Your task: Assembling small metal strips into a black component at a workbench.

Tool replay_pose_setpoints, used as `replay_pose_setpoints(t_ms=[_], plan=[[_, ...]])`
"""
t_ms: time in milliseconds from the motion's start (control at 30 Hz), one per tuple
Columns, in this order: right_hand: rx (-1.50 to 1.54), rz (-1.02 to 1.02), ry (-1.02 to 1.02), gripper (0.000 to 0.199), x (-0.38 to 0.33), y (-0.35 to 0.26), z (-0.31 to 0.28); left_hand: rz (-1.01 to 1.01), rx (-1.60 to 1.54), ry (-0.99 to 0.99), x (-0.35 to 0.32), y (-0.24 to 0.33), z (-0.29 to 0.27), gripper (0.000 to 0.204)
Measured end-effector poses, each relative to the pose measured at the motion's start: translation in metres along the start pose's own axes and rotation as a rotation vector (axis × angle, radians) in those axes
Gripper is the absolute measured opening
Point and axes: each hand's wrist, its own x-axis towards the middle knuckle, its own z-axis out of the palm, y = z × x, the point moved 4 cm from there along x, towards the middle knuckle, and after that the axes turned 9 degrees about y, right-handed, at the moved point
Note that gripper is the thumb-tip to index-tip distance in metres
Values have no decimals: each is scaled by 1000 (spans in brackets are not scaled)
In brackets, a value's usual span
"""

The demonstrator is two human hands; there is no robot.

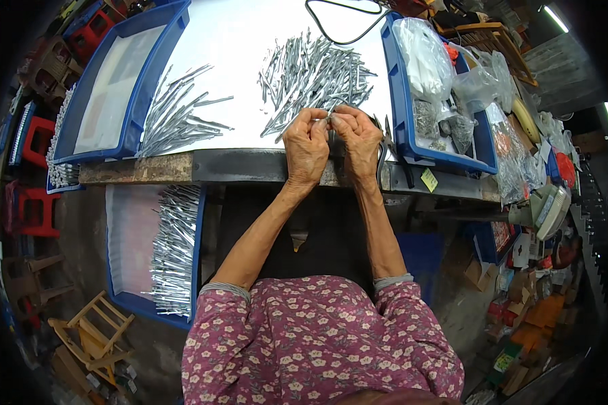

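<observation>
My left hand (305,150) and my right hand (359,144) meet above the table's front edge, fingers pinched together. A small piece sits between the fingertips, mostly hidden by them; I cannot make out its kind. Just beyond the hands lies a heap of thin silvery metal strips (311,71) on the white tabletop (233,47). A second, looser pile of similar strips (182,118) is spread farther left. Beside my right hand, dark-handled pliers (383,158) rest at the table edge.
A blue tray (134,101) with a white lining stands at the left. Another blue tray (402,128) at the right holds plastic bags (422,57) of small parts. Below the table, a blue bin (194,270) contains many strips. A black cord (331,37) curves at the back.
</observation>
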Motion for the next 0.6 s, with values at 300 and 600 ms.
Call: replay_pose_setpoints(t_ms=[300,600], plan=[[-18,-12,42,23,-2,-2,3,16,77,4,0,-1,2,10],[-226,-107,108,20,-6,-10,10,-33,6,-9,2,-4,4,10]])
